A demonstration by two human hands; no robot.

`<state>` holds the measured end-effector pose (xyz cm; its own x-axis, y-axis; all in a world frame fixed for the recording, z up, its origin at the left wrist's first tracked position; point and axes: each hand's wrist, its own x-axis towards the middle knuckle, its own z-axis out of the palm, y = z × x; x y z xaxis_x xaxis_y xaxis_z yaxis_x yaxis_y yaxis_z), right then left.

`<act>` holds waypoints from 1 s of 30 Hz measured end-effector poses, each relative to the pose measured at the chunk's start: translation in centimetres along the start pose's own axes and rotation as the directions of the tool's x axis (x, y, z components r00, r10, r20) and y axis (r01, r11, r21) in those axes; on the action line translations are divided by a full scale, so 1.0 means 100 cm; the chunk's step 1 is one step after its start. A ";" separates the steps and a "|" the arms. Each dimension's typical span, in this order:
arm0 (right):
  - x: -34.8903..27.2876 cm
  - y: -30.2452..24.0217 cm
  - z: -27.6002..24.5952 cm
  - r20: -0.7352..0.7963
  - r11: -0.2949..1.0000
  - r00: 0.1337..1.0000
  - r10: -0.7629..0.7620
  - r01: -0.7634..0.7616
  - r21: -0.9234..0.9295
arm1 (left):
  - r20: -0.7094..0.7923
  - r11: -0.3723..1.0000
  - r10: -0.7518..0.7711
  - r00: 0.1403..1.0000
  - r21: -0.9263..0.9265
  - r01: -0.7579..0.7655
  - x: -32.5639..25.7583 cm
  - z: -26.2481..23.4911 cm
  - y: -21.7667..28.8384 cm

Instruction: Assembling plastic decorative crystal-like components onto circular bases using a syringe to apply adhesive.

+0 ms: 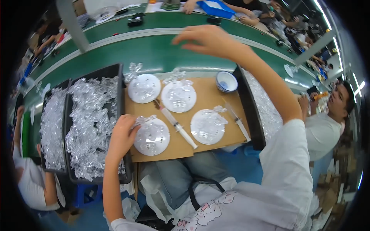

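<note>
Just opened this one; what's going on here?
A person works over cardboard. The left hand is at the edge of the lower-left white disc, by the clear plastic on it; whether it grips anything is unclear. The right hand is out over the green bench, fingers spread, nothing visible in it. Three more white discs bear clear plastic, two syringes lie on the cardboard, and a bowl stands near its far right corner. Black bins of clear plastic flank it.

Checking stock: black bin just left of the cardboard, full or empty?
Mostly full: clear plastic pieces heap over most of the black bin, though dark gaps show near its right side.
</note>
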<state>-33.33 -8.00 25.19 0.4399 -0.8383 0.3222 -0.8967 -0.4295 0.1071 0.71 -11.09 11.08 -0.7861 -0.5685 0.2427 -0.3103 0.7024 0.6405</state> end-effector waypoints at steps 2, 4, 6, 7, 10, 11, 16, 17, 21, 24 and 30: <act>-0.078 0.012 -0.026 -0.047 0.972 0.971 0.236 -0.235 0.025 | -0.051 0.994 0.055 0.997 0.093 -0.050 -0.005 -0.009 0.008; -0.172 0.023 -0.025 0.092 0.779 0.776 0.625 -0.627 -0.006 | -0.036 0.995 0.050 0.998 0.092 -0.047 -0.002 -0.018 0.027; -0.269 0.031 0.004 0.160 0.653 0.636 0.755 -0.750 -0.101 | -0.052 0.995 -0.006 0.999 0.096 0.011 -0.007 -0.028 0.050; -0.307 0.026 0.026 0.154 0.669 0.653 0.741 -0.736 -0.098 | -0.046 0.995 0.005 0.999 0.096 -0.001 -0.013 -0.028 0.056; -0.339 -0.012 0.074 0.122 0.686 0.675 0.727 -0.718 -0.117 | -0.155 0.993 -0.039 0.987 0.101 0.055 -0.039 -0.025 0.078; -0.329 -0.025 0.072 0.158 0.636 0.619 0.769 -0.765 -0.098 | -0.157 0.991 -0.058 0.986 0.112 0.076 -0.049 -0.019 0.086; -0.349 -0.015 0.077 0.165 0.642 0.632 0.757 -0.766 -0.013 | -0.196 0.969 -0.166 0.966 -0.215 0.123 -0.084 0.027 0.116; -0.349 -0.012 0.078 0.173 0.654 0.645 0.744 -0.756 0.004 | -0.208 0.955 -0.212 0.955 -0.252 0.157 -0.090 0.036 0.120; -0.344 -0.003 0.072 0.043 0.634 0.646 0.763 -0.759 0.146 | -0.196 0.910 -0.271 0.942 -0.370 0.185 -0.112 0.067 0.124; -0.338 0.001 0.057 0.026 0.498 0.511 0.859 -0.847 0.183 | -0.122 0.688 -0.461 0.879 -0.674 0.267 -0.118 0.088 0.126; -0.311 -0.008 0.015 -0.351 0.496 0.384 0.854 -0.805 0.326 | 0.087 0.093 -0.547 0.833 -0.982 0.164 -0.084 0.135 0.138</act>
<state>-46.23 17.86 13.70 -0.6142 -0.5703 0.5455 -0.7827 0.3523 -0.5131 -4.22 9.21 8.04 -0.5316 -0.8201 -0.2120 0.3670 -0.4485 0.8150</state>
